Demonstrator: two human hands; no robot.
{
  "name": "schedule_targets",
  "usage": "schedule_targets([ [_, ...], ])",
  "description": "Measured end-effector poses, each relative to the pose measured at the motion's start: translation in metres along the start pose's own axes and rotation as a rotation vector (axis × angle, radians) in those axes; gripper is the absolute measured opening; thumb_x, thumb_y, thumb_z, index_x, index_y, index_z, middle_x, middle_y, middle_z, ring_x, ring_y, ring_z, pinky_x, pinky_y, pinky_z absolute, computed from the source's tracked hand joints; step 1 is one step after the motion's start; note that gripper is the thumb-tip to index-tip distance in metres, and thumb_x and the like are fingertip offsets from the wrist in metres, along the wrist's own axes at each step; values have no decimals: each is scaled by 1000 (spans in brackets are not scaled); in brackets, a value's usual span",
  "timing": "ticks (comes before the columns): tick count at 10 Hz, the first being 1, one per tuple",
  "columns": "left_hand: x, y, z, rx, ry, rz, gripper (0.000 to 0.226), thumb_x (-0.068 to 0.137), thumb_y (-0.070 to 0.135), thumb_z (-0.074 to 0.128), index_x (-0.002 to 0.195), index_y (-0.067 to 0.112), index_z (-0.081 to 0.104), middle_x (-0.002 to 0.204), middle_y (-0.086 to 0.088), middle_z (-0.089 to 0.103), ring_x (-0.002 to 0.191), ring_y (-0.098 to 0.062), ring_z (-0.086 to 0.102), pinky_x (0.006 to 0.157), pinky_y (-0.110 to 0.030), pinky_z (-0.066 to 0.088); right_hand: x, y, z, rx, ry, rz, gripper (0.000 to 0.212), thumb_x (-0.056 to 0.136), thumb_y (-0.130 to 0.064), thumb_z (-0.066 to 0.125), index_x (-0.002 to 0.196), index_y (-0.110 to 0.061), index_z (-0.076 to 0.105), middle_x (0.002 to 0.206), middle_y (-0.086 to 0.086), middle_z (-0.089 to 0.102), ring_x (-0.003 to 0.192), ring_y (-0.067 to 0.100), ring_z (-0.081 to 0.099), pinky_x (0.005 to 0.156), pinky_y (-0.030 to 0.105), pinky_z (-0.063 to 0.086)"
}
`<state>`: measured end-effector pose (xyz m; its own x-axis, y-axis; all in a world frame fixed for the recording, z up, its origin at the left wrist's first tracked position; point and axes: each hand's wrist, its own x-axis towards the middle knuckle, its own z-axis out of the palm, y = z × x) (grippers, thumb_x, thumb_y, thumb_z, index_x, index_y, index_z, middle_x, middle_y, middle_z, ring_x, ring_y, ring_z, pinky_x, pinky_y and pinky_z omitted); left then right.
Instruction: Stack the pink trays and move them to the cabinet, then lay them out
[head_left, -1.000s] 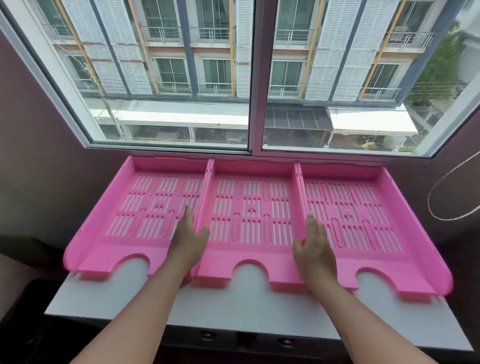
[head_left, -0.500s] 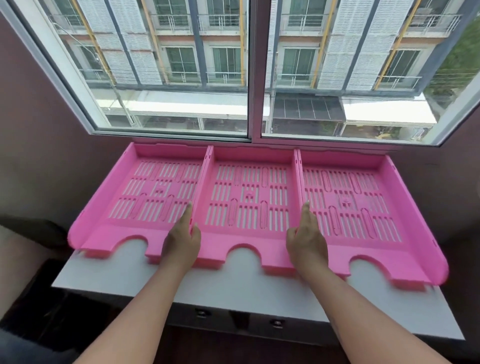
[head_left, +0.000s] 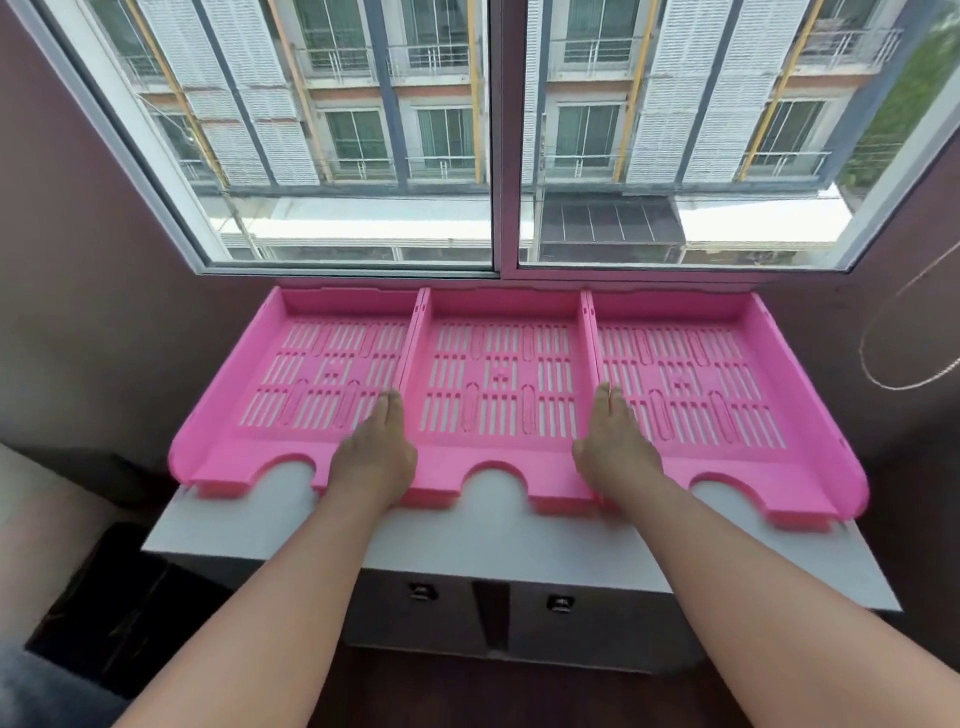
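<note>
With three trays lined up wall to wall on the cabinet top, places below are given relative to the middle tray.

left tray (head_left: 322, 379): left of the middle tray, side wall touching its left wall; flat on the cabinet, back edge up against the window ledge, front notch facing the person.

left hand (head_left: 375, 457): at the front left corner of the middle tray, palm down over the seam with the left tray. Fingers together and stretched forward, tips on the slotted floor just left of the wall. Not clamped on anything I can see; thumb side is hidden, so a pinch on the wall cannot be ruled out. Likely squaring the trays up.

middle tray (head_left: 498, 379): the landmark, centred under the window's centre post, flat, front lip overhanging nothing, a hand at each front corner.

right hand (head_left: 615, 452): at the front right corner of the middle tray, mirroring the other hand. Fingers together, straight, lying along the seam wall; looks like pressing or steadying, not gripping.

right tray (head_left: 685, 379): right of the middle tray, walls touching, same facing.

cabinet (head_left: 467, 540): under the middle tray, white top, two knobs below.

step: layout looks near done; hands seem placed on both seams to align the row evenly.
</note>
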<state>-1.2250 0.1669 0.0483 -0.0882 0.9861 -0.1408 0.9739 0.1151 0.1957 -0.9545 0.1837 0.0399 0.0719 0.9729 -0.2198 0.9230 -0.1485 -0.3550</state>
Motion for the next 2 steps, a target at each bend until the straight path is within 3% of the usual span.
schedule_targets([
  [1,-16,-5,4,-31,33,47,77,95,31,44,155,11,0,165,-4,-2,136,-28,43,98,-42,50,-20,-2,1,-46,12,-40,77,96,-16,41,156,-3,-4,166,13,-7,154,27,4,123,39,18],
  [2,-42,-26,18,-93,106,-36,82,94,47,44,155,11,3,164,-7,7,146,-27,27,113,-44,31,-60,-2,14,19,96,-9,83,95,-22,48,157,-5,-5,166,10,-7,153,25,8,121,38,23],
])
